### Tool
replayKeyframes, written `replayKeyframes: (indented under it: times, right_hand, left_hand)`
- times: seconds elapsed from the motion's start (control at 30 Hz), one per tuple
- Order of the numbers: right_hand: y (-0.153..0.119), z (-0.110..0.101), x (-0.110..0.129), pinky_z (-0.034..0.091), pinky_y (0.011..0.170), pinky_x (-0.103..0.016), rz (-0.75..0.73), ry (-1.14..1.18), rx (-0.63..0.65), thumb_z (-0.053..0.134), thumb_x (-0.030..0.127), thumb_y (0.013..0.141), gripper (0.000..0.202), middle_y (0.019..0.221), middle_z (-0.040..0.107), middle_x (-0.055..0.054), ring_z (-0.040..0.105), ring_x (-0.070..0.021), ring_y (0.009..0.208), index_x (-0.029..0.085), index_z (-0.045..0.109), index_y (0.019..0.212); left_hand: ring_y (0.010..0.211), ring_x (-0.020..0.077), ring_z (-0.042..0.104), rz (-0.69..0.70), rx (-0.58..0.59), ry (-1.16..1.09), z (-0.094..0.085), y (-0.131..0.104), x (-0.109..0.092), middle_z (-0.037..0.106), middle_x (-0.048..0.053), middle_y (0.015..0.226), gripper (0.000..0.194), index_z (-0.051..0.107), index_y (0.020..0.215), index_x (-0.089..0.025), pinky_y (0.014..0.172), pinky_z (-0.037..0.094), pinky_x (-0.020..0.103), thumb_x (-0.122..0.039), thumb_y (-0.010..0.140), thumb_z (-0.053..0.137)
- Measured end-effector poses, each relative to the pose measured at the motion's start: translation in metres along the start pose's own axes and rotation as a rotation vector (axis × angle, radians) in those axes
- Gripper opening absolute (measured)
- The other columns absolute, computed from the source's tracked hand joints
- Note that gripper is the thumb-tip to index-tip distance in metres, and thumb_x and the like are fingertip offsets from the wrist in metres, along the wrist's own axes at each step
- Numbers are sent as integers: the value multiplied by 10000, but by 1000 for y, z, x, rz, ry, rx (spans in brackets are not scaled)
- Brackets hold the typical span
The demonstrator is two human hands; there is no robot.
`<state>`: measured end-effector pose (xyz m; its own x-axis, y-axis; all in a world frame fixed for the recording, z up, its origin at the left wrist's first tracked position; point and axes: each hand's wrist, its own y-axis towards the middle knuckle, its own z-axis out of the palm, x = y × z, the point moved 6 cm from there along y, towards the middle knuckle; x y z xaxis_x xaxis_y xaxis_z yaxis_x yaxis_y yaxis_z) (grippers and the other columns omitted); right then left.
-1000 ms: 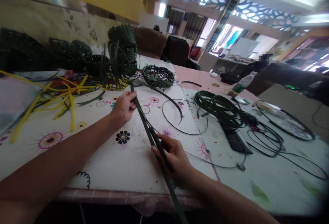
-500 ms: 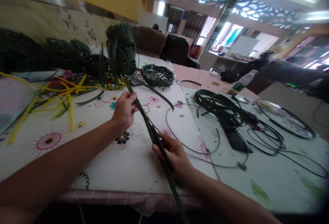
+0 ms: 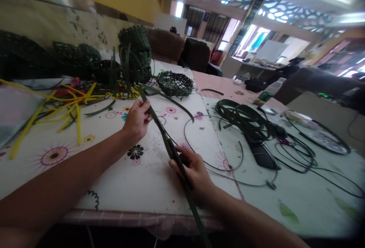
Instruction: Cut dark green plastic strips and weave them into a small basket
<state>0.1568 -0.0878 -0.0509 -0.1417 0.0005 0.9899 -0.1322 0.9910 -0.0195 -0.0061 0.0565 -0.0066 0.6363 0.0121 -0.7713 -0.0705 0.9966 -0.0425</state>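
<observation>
A long, flat dark green strip [image 3: 156, 118] runs diagonally from beyond my left hand down past the table's front edge. My left hand [image 3: 137, 118] pinches it near its upper end, thumb on top. Lower down, my right hand [image 3: 194, 168] is closed around a slim black-handled tool [image 3: 177, 159], perhaps a cutter, lying along the strip with its thin tip on it; its exact kind is unclear. Beyond my left hand lie another curved green strip [image 3: 173, 103] and a low woven green basket [image 3: 175, 84].
Yellow strips [image 3: 76, 105] lie in a tangle at the left. Stacked woven green baskets [image 3: 134, 54] stand behind them. To the right are coiled green strips [image 3: 242, 117], a black phone-like slab [image 3: 261, 155], loose thin cord [image 3: 296, 157] and a plastic bottle [image 3: 269, 90]. A person sits farther back.
Almost nothing differs. My left hand has shifted very slightly left and down, still on the strip, and the right hand with the tool stays in place.
</observation>
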Motion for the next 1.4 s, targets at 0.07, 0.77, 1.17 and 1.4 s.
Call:
replayKeyframes:
  times: [0.07,0.77,1.17,1.4]
  right_hand:
    - [0,0,1,333,546,-240,3,9,4,717,392,816,318,684,507,25,426,-107,607,154,668,1021]
    - [0,1,7,299,539,-248,-25,-43,57,686,397,854,252,665,443,35,380,-105,611,156,658,921]
    - [2,0,8,328,564,-237,17,54,13,719,376,795,325,704,485,28,419,-110,632,157,653,1025]
    - [0,0,11,280,535,-235,-12,17,66,689,399,847,254,671,406,41,352,-101,613,156,641,905]
  left_hand:
    - [377,32,315,3,12,14,1,-3,1,386,-70,502,313,422,650,-169,357,244,142,-28,910,525]
    - [352,17,267,-71,5,40,0,4,2,399,-72,499,287,431,659,-161,331,175,142,-33,896,532]
    - [384,34,320,-30,50,77,9,-18,8,399,-72,510,312,394,659,-176,375,261,145,-48,910,529]
    - [384,26,290,-70,20,47,4,-11,11,382,-73,517,310,394,643,-172,363,231,140,-73,865,587]
